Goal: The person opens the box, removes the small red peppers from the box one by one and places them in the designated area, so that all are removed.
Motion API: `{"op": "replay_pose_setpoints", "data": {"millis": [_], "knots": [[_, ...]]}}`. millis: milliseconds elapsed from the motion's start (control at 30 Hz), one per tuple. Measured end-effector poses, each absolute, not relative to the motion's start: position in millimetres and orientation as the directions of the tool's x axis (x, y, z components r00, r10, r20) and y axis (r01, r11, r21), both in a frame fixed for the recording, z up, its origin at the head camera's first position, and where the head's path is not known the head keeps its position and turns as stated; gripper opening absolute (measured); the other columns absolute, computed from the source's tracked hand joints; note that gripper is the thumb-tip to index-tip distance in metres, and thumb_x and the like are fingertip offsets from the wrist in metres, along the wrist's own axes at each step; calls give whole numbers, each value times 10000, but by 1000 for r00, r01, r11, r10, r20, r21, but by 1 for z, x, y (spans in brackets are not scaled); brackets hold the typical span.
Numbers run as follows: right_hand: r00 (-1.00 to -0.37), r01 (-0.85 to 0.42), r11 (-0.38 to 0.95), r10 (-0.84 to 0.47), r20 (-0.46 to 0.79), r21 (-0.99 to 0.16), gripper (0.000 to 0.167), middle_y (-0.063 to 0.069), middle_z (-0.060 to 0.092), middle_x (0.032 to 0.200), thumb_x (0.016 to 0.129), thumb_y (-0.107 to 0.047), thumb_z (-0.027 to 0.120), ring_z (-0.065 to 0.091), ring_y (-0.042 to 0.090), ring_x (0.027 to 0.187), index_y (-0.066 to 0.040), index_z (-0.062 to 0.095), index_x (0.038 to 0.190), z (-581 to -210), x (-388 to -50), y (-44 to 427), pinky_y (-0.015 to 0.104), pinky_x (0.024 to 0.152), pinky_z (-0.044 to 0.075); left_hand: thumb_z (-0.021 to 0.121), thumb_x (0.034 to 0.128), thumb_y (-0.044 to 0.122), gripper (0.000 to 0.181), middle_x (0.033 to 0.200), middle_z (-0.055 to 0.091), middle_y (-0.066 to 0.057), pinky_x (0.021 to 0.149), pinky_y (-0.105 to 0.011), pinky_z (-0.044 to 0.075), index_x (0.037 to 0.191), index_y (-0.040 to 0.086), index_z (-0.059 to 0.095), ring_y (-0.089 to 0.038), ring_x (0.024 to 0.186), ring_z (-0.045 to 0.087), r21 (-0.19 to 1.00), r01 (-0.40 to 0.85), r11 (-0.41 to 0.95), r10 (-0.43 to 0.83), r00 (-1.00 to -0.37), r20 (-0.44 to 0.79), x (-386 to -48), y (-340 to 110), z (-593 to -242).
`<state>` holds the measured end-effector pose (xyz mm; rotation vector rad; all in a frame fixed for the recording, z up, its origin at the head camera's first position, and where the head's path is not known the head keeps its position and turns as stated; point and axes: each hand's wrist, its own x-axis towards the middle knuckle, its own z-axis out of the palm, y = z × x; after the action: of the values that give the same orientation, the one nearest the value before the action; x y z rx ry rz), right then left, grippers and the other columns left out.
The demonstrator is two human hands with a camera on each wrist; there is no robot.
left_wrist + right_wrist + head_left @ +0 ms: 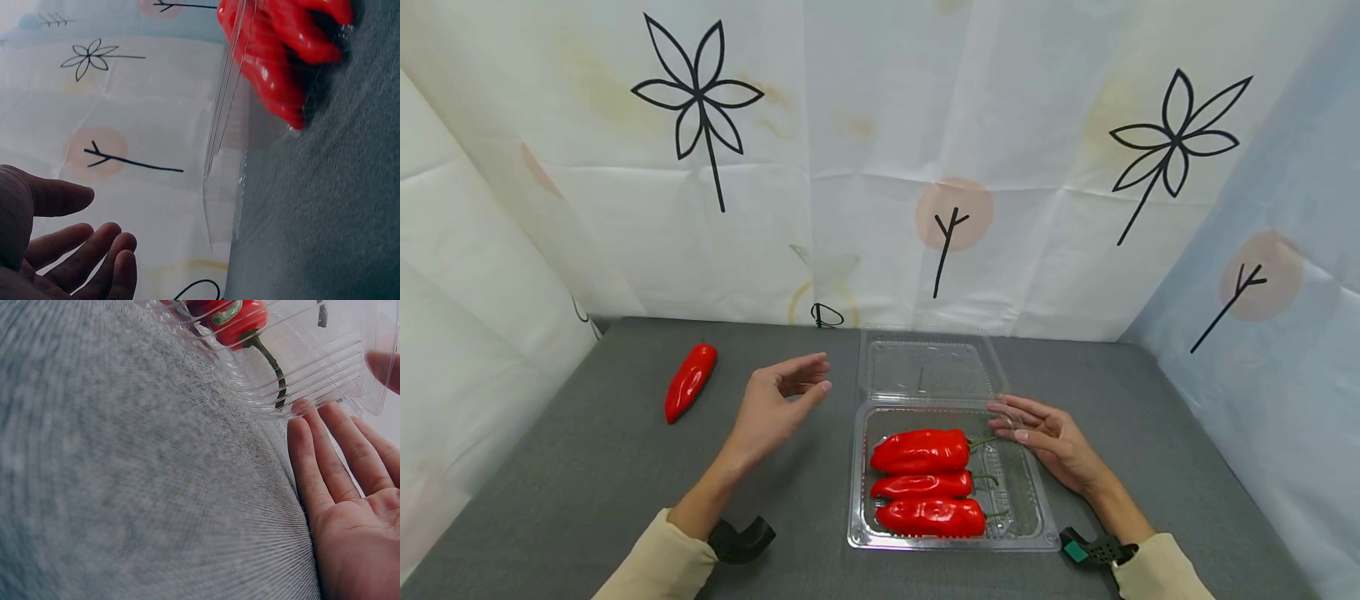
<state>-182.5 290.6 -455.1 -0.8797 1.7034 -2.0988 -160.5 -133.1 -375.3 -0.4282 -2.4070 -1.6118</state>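
Observation:
Three red peppers (921, 451) with green stems lie side by side in a clear plastic clamshell container (951, 543). Its clear lid (925, 367) is folded back toward the rear. My right hand (1048, 437) is at the container's far right corner; its nearly straight fingers (340, 440) touch the outer wall, and the thumb is near the rim. To the left of the container, my left hand (775, 408) hovers over the table with loosely bent fingers and nothing in them. Farther left, another red pepper (691, 383) lies on the table.
The grey table (587, 467) extends around the container. White patterned cloth (865, 167) hangs behind it and along both sides. A dark strap (741, 540) is on my left wrist, and another strap (1097, 550) is on the right.

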Motion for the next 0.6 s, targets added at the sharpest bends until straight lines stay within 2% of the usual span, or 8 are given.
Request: {"op": "replay_pose_setpoints", "data": {"millis": [133, 400, 600], "knots": [[-769, -145, -251, -580, 268, -957, 503, 158, 517, 1494, 1010, 120, 405, 570, 274, 1292, 172, 290, 1496, -454, -182, 291, 364, 1053, 473, 723, 924, 33, 402, 1163, 727, -100, 925, -428, 555, 1318, 0, 653, -234, 1037, 686, 865, 357, 352, 142, -934, 328, -156, -124, -376], [-771, -144, -251, -578, 268, -957, 501, 151, 523, 1490, 1011, 118, 405, 574, 262, 1288, 165, 295, 1498, -455, -182, 291, 358, 1051, 475, 740, 908, 32, 412, 1172, 720, -131, 919, -405, 557, 1312, 6, 660, -225, 1047, 675, 862, 378, 336, 211, -923, 323, -147, -104, -379], [-755, -161, -263, -588, 290, -951, 499, 161, 510, 1499, 1014, 120, 390, 563, 275, 1298, 174, 280, 1498, -456, -183, 291, 363, 1062, 465, 750, 904, 51, 428, 1172, 727, -81, 942, -416, 545, 1322, 29, 661, -205, 1066, 667, 849, 394, 353, 257, -913, 317, -142, -91, -384]]}}
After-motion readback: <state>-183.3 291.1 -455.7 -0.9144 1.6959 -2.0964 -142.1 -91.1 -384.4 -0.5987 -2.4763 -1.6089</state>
